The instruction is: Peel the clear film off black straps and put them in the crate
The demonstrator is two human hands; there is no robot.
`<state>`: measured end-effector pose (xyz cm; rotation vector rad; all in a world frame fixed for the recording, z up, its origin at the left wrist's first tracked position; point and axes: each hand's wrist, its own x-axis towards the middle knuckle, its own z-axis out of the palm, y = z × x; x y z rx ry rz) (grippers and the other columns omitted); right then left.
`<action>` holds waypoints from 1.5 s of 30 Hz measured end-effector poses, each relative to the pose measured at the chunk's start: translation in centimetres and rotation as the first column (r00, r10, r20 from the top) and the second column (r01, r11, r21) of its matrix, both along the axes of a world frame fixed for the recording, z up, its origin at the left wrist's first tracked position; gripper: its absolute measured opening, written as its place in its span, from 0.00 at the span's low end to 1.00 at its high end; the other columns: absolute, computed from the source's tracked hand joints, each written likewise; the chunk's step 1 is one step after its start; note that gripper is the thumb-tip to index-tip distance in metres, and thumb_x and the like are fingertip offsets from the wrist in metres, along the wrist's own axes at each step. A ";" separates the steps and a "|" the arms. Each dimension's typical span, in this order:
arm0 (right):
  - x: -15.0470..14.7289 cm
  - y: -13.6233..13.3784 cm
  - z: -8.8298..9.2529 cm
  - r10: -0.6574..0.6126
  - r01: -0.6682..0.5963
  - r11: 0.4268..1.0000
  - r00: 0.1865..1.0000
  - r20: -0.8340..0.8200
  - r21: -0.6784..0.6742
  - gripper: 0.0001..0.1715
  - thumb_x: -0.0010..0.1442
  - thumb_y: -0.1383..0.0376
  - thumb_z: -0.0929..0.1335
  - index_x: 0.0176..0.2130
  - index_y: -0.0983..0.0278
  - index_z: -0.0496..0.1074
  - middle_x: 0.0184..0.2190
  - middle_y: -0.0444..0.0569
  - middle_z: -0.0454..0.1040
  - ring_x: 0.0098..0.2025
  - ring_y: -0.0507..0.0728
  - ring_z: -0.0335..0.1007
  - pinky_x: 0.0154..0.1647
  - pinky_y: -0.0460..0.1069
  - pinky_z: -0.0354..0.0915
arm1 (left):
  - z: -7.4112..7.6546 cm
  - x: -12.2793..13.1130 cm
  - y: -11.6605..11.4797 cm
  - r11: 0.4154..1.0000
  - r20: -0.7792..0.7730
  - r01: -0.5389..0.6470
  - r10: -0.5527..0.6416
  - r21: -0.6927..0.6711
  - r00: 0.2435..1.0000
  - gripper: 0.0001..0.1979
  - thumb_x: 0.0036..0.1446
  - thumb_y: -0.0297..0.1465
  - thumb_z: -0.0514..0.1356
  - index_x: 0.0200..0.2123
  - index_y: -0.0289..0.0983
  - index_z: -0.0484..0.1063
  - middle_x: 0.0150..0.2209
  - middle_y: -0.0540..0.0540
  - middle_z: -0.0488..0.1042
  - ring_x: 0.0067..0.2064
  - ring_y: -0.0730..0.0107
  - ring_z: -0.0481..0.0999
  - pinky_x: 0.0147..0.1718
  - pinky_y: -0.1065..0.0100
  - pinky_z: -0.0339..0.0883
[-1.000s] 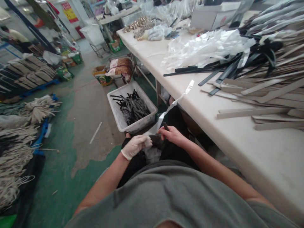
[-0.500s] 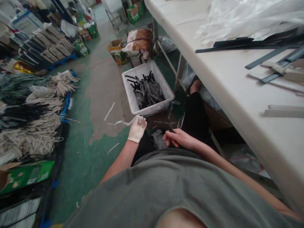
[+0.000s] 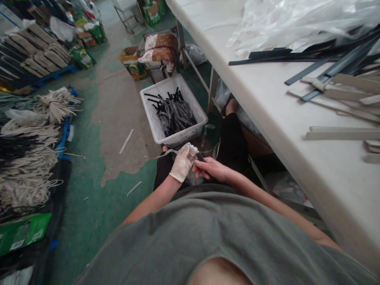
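My left hand point(image 3: 181, 164), in a pale glove, is closed on a whitish strip point(image 3: 169, 152) whose loose end trails to the left. Touching or nearly touching it, my bare right hand point(image 3: 209, 168) pinches a small dark piece point(image 3: 200, 157), which points at the left fingertips. Both hands are over my lap. Just beyond them on the floor stands a white bin point(image 3: 180, 139) with a heap of black and grey strips point(image 3: 175, 113) inside.
A long white table point(image 3: 252, 95) runs along the right, bearing dark strips point(image 3: 276, 54), beige strips point(image 3: 344, 134) and clear plastic point(image 3: 297, 23). Bundled cords point(image 3: 29, 166) lie at the left. Behind the bin is a stool with a patterned cushion point(image 3: 160, 47).
My left hand has moved right with the whitish strip and now meets the dark piece in my right hand. The whole view has shifted a little, with the surroundings sliding left.
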<state>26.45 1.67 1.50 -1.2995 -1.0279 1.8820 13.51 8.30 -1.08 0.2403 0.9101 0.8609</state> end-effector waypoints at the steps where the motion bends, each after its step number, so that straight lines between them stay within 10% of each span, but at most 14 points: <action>1: 0.0 0.0 -0.1 -0.005 0.005 1.000 1.000 -0.015 -0.013 0.28 0.60 0.47 0.64 0.32 0.69 0.73 0.22 0.48 0.75 0.15 0.45 0.55 0.15 0.42 0.51 | -0.1 0.2 -0.1 1.000 -0.009 0.008 -0.008 0.016 1.000 0.02 0.60 0.27 0.60 0.34 0.37 0.73 0.31 0.50 0.79 0.35 0.74 0.79 0.40 0.72 0.73; 12: 0.0 0.8 -1.4 0.012 -0.030 0.993 0.987 -0.160 -0.111 0.25 0.60 0.50 0.65 0.32 0.69 0.73 0.21 0.48 0.74 0.13 0.45 0.52 0.14 0.42 0.50 | -0.9 -0.1 -1.7 0.892 -0.066 0.434 -0.429 0.129 0.901 0.16 0.52 0.40 0.67 0.36 0.32 0.75 0.13 0.55 0.65 0.12 0.73 0.66 0.11 0.74 0.59; 16: 1.1 -0.2 0.0 0.034 -0.037 0.999 0.991 0.127 0.021 0.18 0.61 0.55 0.65 0.42 0.67 0.73 0.35 0.51 0.79 0.22 0.49 0.69 0.23 0.45 0.64 | -0.3 -0.6 -0.2 0.983 -0.088 0.180 -0.178 0.015 0.980 0.07 0.53 0.31 0.66 0.32 0.32 0.73 0.26 0.48 0.77 0.25 0.74 0.77 0.22 0.77 0.67; 19: 2.3 -1.5 1.7 -0.101 -0.017 0.976 0.848 0.520 0.216 0.19 0.62 0.61 0.65 0.52 0.62 0.69 0.35 0.47 0.79 0.27 0.52 0.73 0.30 0.46 0.66 | 0.3 -1.0 0.9 0.993 -0.112 -0.023 0.010 -0.112 0.994 0.03 0.58 0.29 0.63 0.33 0.35 0.72 0.29 0.50 0.78 0.30 0.75 0.78 0.28 0.76 0.70; 34: 3.2 -0.4 6.7 -0.173 -0.314 0.908 0.320 0.932 0.276 0.25 0.64 0.61 0.64 0.60 0.57 0.66 0.33 0.48 0.80 0.31 0.58 0.75 0.26 0.48 0.57 | 0.4 0.7 -1.5 0.961 0.095 0.085 -0.062 -0.262 0.994 0.06 0.61 0.32 0.61 0.34 0.36 0.75 0.32 0.49 0.78 0.32 0.74 0.77 0.39 0.71 0.70; 41: 3.8 -0.1 7.4 -0.220 -0.290 0.879 0.458 0.861 0.379 0.31 0.61 0.58 0.67 0.61 0.60 0.64 0.33 0.47 0.80 0.31 0.56 0.75 0.27 0.47 0.60 | 0.8 0.4 -0.5 0.966 0.040 -0.016 0.028 -0.258 0.999 0.07 0.61 0.31 0.60 0.32 0.36 0.74 0.32 0.49 0.78 0.33 0.76 0.76 0.41 0.72 0.68; 45: 3.7 0.0 7.8 -0.236 -0.313 0.871 0.407 0.883 0.378 0.24 0.62 0.61 0.65 0.57 0.59 0.68 0.30 0.45 0.80 0.29 0.56 0.74 0.26 0.48 0.58 | 0.9 0.4 -0.5 0.963 0.094 0.030 -0.005 -0.266 0.996 0.07 0.62 0.31 0.60 0.32 0.35 0.74 0.32 0.48 0.77 0.33 0.75 0.77 0.39 0.72 0.68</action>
